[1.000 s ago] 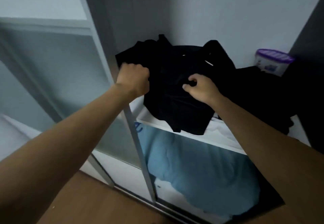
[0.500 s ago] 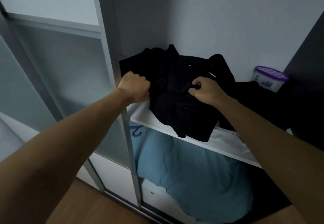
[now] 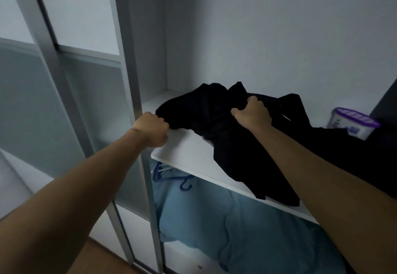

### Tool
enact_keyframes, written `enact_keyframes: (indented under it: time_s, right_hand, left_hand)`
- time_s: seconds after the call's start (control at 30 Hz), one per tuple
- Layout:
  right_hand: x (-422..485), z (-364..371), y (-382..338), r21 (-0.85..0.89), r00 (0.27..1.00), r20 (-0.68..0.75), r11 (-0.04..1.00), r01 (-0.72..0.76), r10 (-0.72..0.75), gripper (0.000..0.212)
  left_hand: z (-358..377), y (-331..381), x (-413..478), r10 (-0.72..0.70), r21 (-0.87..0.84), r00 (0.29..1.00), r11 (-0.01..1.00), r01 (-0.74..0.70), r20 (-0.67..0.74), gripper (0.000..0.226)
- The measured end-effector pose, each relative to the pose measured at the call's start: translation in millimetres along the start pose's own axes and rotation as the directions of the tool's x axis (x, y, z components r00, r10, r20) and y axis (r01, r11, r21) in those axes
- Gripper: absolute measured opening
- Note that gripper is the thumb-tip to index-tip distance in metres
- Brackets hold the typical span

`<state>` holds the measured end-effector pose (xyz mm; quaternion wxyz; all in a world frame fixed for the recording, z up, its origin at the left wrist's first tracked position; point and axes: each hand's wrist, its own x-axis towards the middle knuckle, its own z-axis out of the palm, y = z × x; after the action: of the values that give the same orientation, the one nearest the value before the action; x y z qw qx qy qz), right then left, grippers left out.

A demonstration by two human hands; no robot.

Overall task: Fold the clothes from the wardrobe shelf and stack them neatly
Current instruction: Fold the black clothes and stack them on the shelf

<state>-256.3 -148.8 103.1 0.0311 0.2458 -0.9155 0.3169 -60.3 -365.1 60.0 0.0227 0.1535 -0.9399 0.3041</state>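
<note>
The fingers [image 3: 162, 124] of the left hand [image 3: 151, 129] are curled tight into a fist round the left edge of a black garment [image 3: 206, 112], gripping it at the front left corner of the wardrobe shelf [image 3: 184, 148], just beside the grey frame of the sliding door [image 3: 137, 93]. The right hand [image 3: 253, 116] has its fingers [image 3: 254, 101] bunched into the cloth nearer the middle, with a fold of the same garment pinched between thumb and fingers. The garment lies crumpled on the white shelf between the two hands, and its lower part spills forward and hangs over the shelf's front lip. More dark clothing [image 3: 356, 157] is heaped to the right of it, partly behind the right forearm. A small white tub with a purple lid [image 3: 353, 123] stands at the back right of the shelf, near that heap. Under the shelf hangs light blue fabric [image 3: 214, 222] with a blue hanger [image 3: 171, 177] at its top left. A strip of wooden floor [image 3: 92, 258] shows at the bottom.
</note>
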Motion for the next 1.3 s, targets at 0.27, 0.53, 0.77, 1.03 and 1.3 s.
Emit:
enact_keyframes:
  time_s: [0.27,0.53,0.77,1.03,1.3]
  right_hand:
    - [16,24,3,-0.104,0.969,0.040,0.965,-0.240,0.245,0.088]
    - [3,38,-4,0.084,0.972,-0.203,0.991,-0.104,0.120,0.040]
    - [-63,39,-5,0.068,0.939,0.328,0.994,0.086,-0.104,0.036]
    - [-166,63,3,-0.270,0.727,0.643,0.817,0.509,-0.240,0.031]
    - [-196,87,-2,-0.086,0.596,0.781,0.912,0.401,-0.189,0.027]
  left_hand:
    - [32,-42,9,-0.189,-0.017,0.917,0.978,0.208,0.351,0.019]
    - [49,-61,38,-0.206,-0.199,0.880,0.928,0.314,0.428,0.030]
    - [33,-22,101,-0.333,-0.915,0.858,-0.239,0.324,0.391,0.076]
    - [22,25,112,-0.073,-0.608,0.819,-0.708,0.360,0.570,0.126]
    - [24,22,73,-0.191,-0.658,0.838,-0.714,0.239,0.511,0.064]
